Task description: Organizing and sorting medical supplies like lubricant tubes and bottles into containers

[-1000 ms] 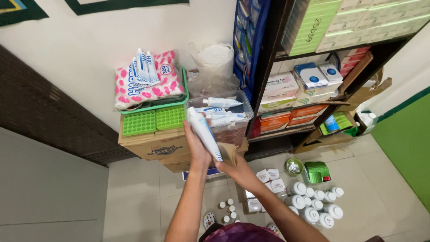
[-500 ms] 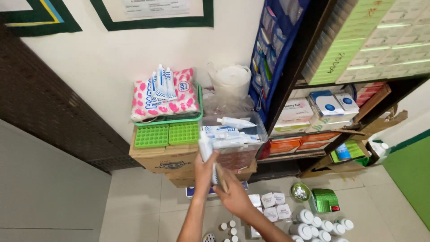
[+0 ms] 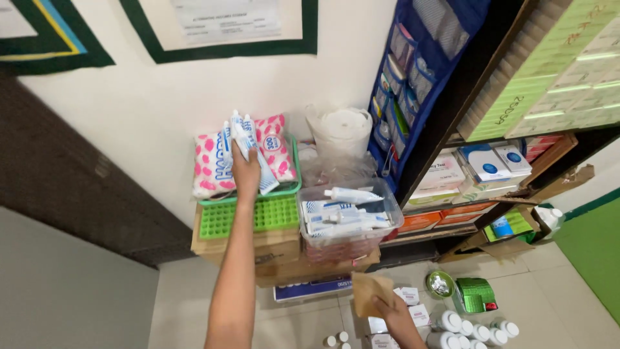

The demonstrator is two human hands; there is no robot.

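Observation:
My left hand is raised to the green basket on a cardboard box and is closed around a bunch of white-and-blue tubes. The tubes rest against the pink-and-white packs in that basket. To the right, a clear plastic bin holds more white-and-blue tubes. Low in the view, my right hand grips a brown cardboard piece above small white boxes on the floor.
A dark shelf at right holds stacked boxes, with a blue hanging organiser on its side. White bottles and a green tin stand on the floor. A wrapped white roll sits behind the bin.
My left hand went from beside the clear bin up and left to the green basket, carrying tubes. My right hand dropped to the brown cardboard near the floor.

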